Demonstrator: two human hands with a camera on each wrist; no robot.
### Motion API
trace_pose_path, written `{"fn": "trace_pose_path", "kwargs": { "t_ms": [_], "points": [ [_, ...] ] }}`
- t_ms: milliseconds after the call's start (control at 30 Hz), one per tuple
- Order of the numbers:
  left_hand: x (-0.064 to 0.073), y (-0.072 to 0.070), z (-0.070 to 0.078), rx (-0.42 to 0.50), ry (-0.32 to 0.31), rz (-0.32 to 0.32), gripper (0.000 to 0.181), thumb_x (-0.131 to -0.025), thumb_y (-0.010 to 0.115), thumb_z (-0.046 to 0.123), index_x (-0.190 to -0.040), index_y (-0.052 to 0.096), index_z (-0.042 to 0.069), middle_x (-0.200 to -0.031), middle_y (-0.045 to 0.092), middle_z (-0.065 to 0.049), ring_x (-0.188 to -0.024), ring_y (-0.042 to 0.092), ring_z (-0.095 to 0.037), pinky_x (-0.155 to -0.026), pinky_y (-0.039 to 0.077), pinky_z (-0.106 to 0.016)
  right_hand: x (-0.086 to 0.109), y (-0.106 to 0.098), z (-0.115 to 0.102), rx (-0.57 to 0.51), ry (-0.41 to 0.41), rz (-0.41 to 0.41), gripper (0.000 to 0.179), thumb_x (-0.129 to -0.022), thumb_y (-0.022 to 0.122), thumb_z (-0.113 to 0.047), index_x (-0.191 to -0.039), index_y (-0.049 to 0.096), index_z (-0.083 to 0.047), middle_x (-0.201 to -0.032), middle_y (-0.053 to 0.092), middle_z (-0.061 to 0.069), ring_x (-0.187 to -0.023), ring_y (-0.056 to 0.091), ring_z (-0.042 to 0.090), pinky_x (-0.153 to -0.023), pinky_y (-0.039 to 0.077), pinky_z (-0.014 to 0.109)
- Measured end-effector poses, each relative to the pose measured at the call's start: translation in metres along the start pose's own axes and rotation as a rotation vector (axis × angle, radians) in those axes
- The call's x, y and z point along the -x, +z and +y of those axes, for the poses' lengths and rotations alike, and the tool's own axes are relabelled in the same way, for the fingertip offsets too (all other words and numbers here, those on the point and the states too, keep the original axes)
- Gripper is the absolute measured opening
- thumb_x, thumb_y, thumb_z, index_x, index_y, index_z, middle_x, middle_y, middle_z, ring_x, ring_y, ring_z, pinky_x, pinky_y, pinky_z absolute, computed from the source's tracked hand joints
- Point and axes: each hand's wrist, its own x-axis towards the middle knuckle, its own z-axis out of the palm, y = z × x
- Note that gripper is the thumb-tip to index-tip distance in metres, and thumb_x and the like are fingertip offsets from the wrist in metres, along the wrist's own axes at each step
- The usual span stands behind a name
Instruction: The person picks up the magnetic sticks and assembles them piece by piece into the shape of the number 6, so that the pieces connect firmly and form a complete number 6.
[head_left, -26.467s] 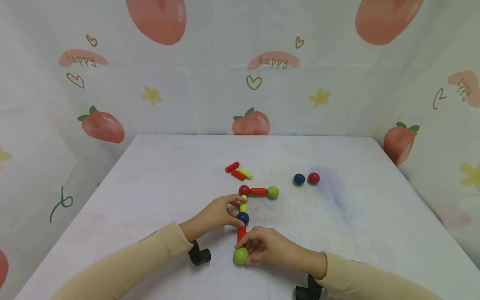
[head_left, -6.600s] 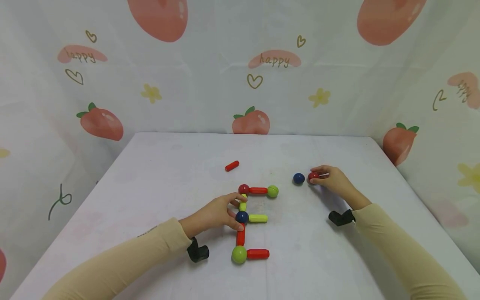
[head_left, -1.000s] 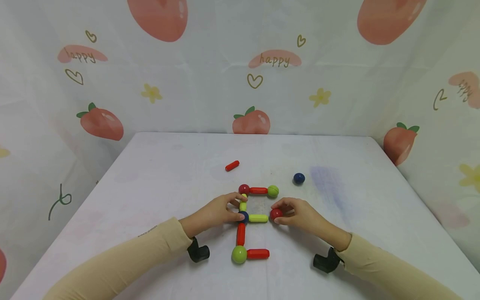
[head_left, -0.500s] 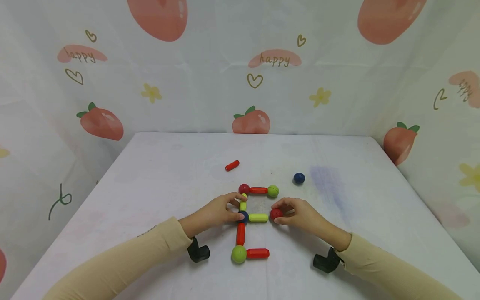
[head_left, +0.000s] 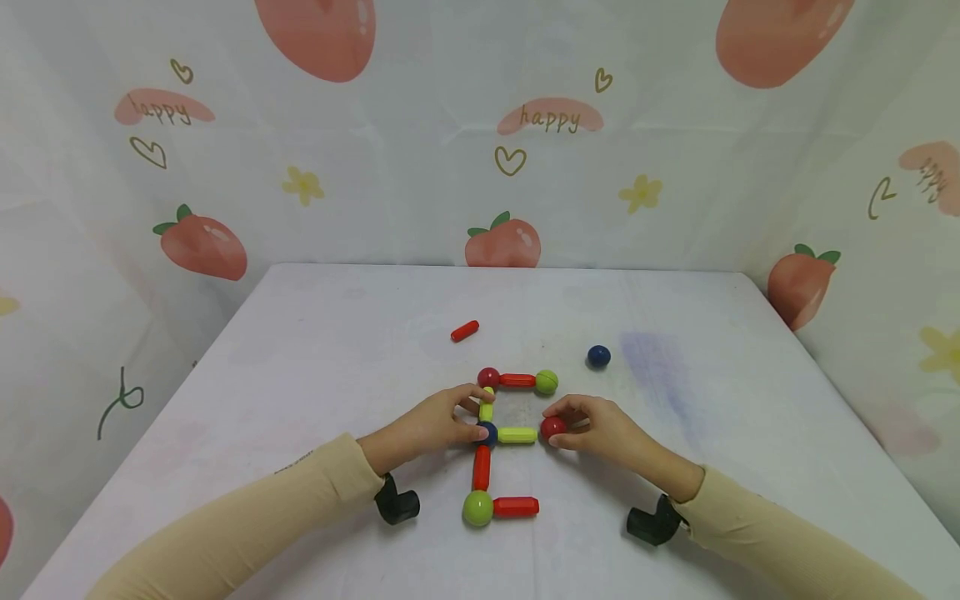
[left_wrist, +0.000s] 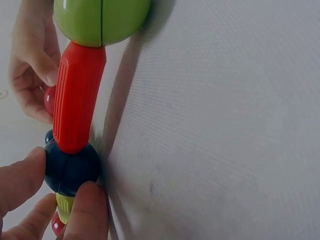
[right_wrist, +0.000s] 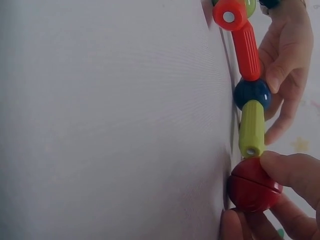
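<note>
Magnetic rods and balls lie joined in an E-like shape. My left hand pinches its middle blue ball between thumb and fingers. A yellow rod points right from that ball. At its free end my right hand grips a red ball close to the rod tip; whether they touch I cannot tell. The upper arm has a red ball, a red rod and a green ball. Below, a red rod leads to a green ball with another red rod.
A loose red rod lies towards the back of the white table. A loose blue ball sits behind my right hand. Black wrist cameras hang under both wrists. A patterned cloth stands behind the table.
Since the earliest frame, a yellow rod and a red rod have joined the middle and bottom. The red ball came from the back right to the yellow rod. The last second shows almost no motion.
</note>
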Motion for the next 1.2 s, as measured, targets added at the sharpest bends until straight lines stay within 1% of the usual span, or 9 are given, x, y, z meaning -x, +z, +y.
{"fn": "trace_pose_path", "kwargs": {
  "t_ms": [267, 500, 633, 800, 1033, 1200],
  "points": [
    [-0.0010, -0.0003, -0.0002, -0.009, 0.004, -0.001, 0.047, -0.091, 0.077, 0.015, -0.133, 0.060, 0.024, -0.132, 0.064, -0.009, -0.093, 0.066, -0.015, -0.087, 0.060, -0.034, -0.0006, -0.0011, -0.0003, 0.005, -0.005, -0.006, 0.030, -0.085, 0.080, -0.006, -0.114, 0.070, -0.004, -0.110, 0.074, 0.012, -0.101, 0.070, 0.024, -0.090, 0.060, 0.041],
    [-0.0016, -0.0002, -0.0005, 0.003, 0.003, -0.006, 0.046, -0.091, 0.077, 0.015, -0.133, 0.060, 0.024, -0.131, 0.063, -0.009, -0.091, 0.066, -0.015, -0.087, 0.060, -0.033, -0.0002, -0.0005, -0.0038, -0.009, -0.035, -0.033, 0.032, -0.084, 0.080, -0.007, -0.114, 0.070, -0.002, -0.111, 0.074, 0.014, -0.101, 0.070, 0.025, -0.090, 0.060, 0.041],
    [-0.0015, -0.0003, -0.0006, 0.004, 0.001, -0.006, 0.047, -0.091, 0.077, 0.015, -0.133, 0.060, 0.024, -0.131, 0.063, -0.010, -0.091, 0.066, -0.015, -0.087, 0.060, -0.033, -0.0002, -0.0001, -0.0049, -0.017, -0.037, -0.040, 0.031, -0.084, 0.081, -0.007, -0.114, 0.070, -0.003, -0.110, 0.074, 0.013, -0.100, 0.070, 0.023, -0.090, 0.060, 0.041],
    [-0.0022, -0.0006, -0.0012, 0.012, -0.002, -0.008, 0.047, -0.091, 0.077, 0.015, -0.133, 0.060, 0.024, -0.131, 0.063, -0.009, -0.092, 0.066, -0.015, -0.087, 0.060, -0.033, -0.0014, -0.0002, -0.0027, -0.003, -0.054, -0.043, 0.030, -0.085, 0.080, -0.009, -0.113, 0.070, -0.004, -0.109, 0.074, 0.012, -0.097, 0.070, 0.020, -0.088, 0.061, 0.037],
    [-0.0022, -0.0008, -0.0014, 0.016, 0.003, -0.007, 0.047, -0.091, 0.077, 0.015, -0.134, 0.060, 0.024, -0.131, 0.063, -0.009, -0.092, 0.066, -0.015, -0.087, 0.060, -0.033, 0.0010, -0.0011, -0.0071, -0.025, -0.033, -0.044, 0.032, -0.085, 0.080, -0.006, -0.114, 0.070, -0.002, -0.111, 0.074, 0.013, -0.101, 0.070, 0.024, -0.090, 0.060, 0.042],
    [-0.0008, -0.0008, -0.0006, 0.014, 0.001, -0.004, 0.047, -0.090, 0.077, 0.014, -0.134, 0.060, 0.023, -0.131, 0.063, -0.010, -0.092, 0.066, -0.015, -0.085, 0.060, -0.033, 0.0015, -0.0006, -0.0074, -0.029, -0.035, -0.055, 0.032, -0.085, 0.080, -0.006, -0.114, 0.069, -0.001, -0.111, 0.074, 0.013, -0.102, 0.070, 0.023, -0.091, 0.060, 0.041]
  ]
}}
